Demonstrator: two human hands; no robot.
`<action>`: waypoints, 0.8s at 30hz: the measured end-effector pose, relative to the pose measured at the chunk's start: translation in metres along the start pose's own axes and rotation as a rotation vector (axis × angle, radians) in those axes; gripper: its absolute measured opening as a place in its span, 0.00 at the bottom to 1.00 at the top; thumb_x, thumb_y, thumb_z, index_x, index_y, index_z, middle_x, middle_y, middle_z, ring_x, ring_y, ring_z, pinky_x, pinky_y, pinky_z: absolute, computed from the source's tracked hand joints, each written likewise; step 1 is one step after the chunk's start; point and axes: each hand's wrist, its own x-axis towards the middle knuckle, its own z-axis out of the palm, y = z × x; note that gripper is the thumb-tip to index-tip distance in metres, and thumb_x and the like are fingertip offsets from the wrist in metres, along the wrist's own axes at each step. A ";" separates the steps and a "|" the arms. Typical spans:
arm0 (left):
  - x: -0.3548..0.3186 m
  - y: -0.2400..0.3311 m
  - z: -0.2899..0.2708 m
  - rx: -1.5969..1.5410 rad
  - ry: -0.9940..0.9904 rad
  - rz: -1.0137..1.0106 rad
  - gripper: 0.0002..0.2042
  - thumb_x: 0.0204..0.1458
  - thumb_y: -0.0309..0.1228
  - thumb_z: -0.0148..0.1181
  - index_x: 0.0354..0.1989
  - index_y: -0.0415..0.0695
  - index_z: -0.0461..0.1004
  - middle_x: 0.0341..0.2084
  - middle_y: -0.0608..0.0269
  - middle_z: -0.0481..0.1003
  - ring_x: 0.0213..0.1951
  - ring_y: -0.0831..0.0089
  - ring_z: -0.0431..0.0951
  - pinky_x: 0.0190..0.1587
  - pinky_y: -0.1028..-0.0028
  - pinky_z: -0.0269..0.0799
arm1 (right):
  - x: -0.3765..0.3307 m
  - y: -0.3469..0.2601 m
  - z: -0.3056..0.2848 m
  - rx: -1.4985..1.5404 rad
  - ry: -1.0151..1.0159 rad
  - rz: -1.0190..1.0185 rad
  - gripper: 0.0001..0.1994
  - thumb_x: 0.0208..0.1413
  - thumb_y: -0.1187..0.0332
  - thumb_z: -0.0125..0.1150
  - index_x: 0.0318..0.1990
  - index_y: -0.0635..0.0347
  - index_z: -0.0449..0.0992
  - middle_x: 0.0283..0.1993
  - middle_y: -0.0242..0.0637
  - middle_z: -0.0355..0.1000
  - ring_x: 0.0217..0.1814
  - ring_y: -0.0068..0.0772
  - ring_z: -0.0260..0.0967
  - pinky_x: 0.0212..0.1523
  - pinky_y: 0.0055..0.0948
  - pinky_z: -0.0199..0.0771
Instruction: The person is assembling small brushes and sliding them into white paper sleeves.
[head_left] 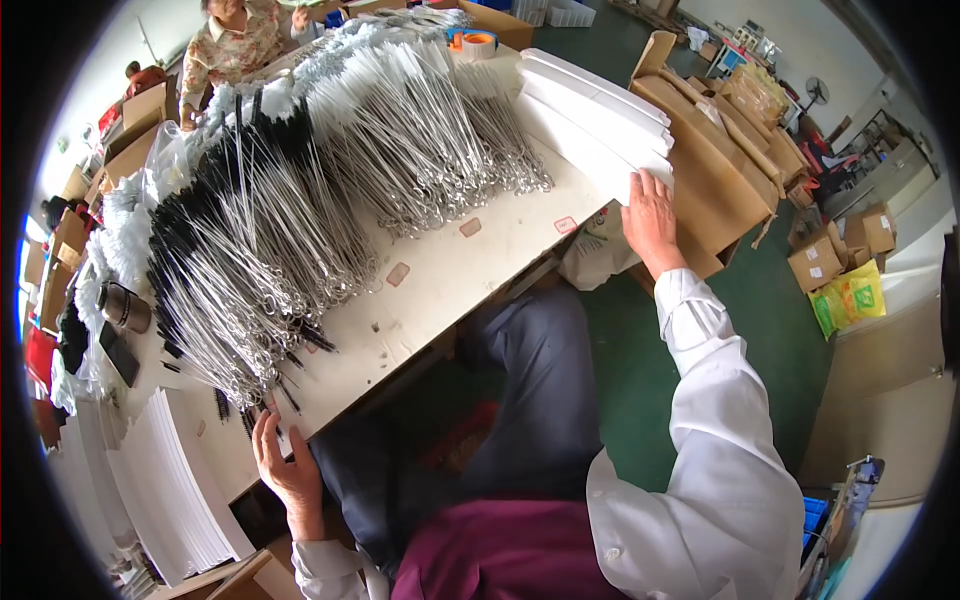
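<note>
My left hand (290,474) is at the table's near left edge, fingers and thumb apart. Its fingertips lie beside the looped wire ends of the black-bristled brushes (255,270); I cannot tell whether they touch one. Farther right, my right hand (652,222) rests its outstretched fingers on the near end of a stack of long white folded sheets or sleeves (595,125). Between the hands, long wire brushes with white bristles (420,130) lie in a thick row, their loops toward me. Both bundles cover much of the white table (350,345).
An open cardboard box (705,190) adjoins the table on the right. Rolls of tape (475,44) lie at the far edge. At left are a dark flask (124,306), a phone (119,354) and white panels (170,490). Another person (235,45) is across the table.
</note>
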 end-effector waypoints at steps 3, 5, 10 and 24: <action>0.003 0.003 0.004 -0.017 0.033 0.014 0.16 0.55 0.20 0.61 0.53 0.36 0.75 0.54 0.43 0.77 0.56 0.44 0.77 0.61 0.54 0.71 | -0.003 0.005 0.003 0.056 0.034 0.000 0.27 0.56 0.70 0.66 0.63 0.71 0.69 0.68 0.51 0.65 0.70 0.51 0.61 0.72 0.46 0.58; 0.003 0.006 0.007 -0.061 0.038 0.013 0.16 0.55 0.21 0.60 0.53 0.36 0.75 0.53 0.43 0.77 0.57 0.44 0.77 0.62 0.53 0.71 | -0.006 0.011 0.002 0.079 0.040 0.016 0.27 0.56 0.71 0.65 0.62 0.72 0.69 0.69 0.52 0.64 0.71 0.53 0.60 0.72 0.47 0.58; -0.001 0.010 0.004 -0.078 0.045 -0.009 0.17 0.54 0.21 0.61 0.54 0.36 0.75 0.53 0.43 0.77 0.56 0.44 0.76 0.62 0.54 0.71 | -0.011 0.015 -0.008 0.069 0.047 0.059 0.28 0.53 0.73 0.67 0.63 0.69 0.68 0.69 0.51 0.64 0.73 0.54 0.58 0.73 0.49 0.57; 0.044 0.105 -0.028 -0.113 -0.041 0.408 0.24 0.45 0.25 0.71 0.54 0.37 0.75 0.57 0.42 0.75 0.58 0.40 0.75 0.65 0.45 0.67 | -0.022 -0.131 -0.145 0.916 0.092 -0.450 0.32 0.50 0.72 0.73 0.64 0.65 0.69 0.64 0.51 0.69 0.66 0.56 0.68 0.67 0.45 0.71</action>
